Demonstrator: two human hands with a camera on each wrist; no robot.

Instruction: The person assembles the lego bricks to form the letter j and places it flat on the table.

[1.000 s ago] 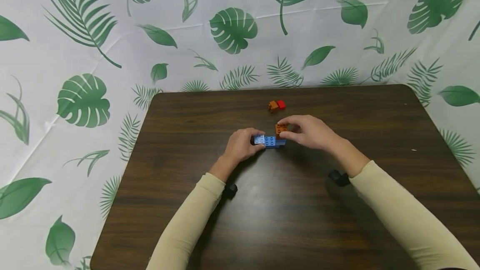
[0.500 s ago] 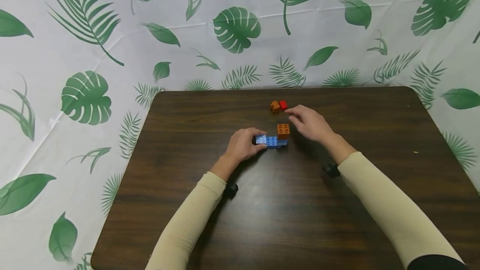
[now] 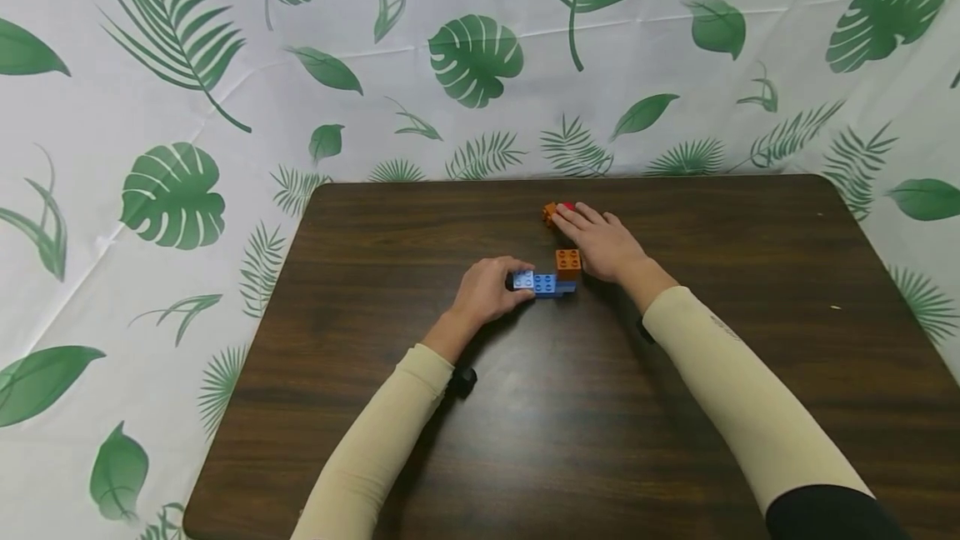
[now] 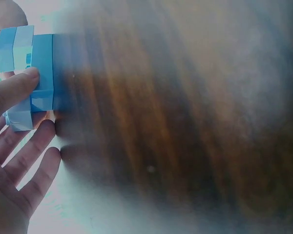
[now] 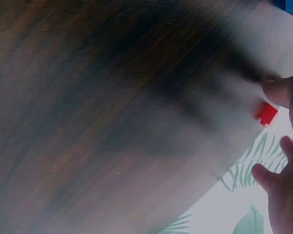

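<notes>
My left hand point(image 3: 501, 280) grips the left end of a low row of blue bricks point(image 3: 542, 282) lying on the dark wooden table point(image 3: 360, 290). An orange brick point(image 3: 567, 262) is stacked on the row's right end. In the left wrist view the thumb point(image 4: 17, 87) presses on the blue bricks point(image 4: 36, 73). My right hand point(image 3: 573, 217) reaches beyond the stack with fingers stretched out. Its fingertips lie over a small red brick point(image 3: 567, 206) and beside a brown-orange brick point(image 3: 550, 212). The right wrist view shows the red brick point(image 5: 267, 113) close to one fingertip point(image 5: 278, 92), not clearly pinched.
A white cloth with green leaf prints point(image 3: 465, 57) hangs behind and round the table. The table's far edge runs just past the two loose bricks. Both cream sleeves lie over the near half of the table.
My right hand let go of the orange brick, which stays on the blue row, and moved away to the red and brown-orange bricks. The left hand kept its hold.
</notes>
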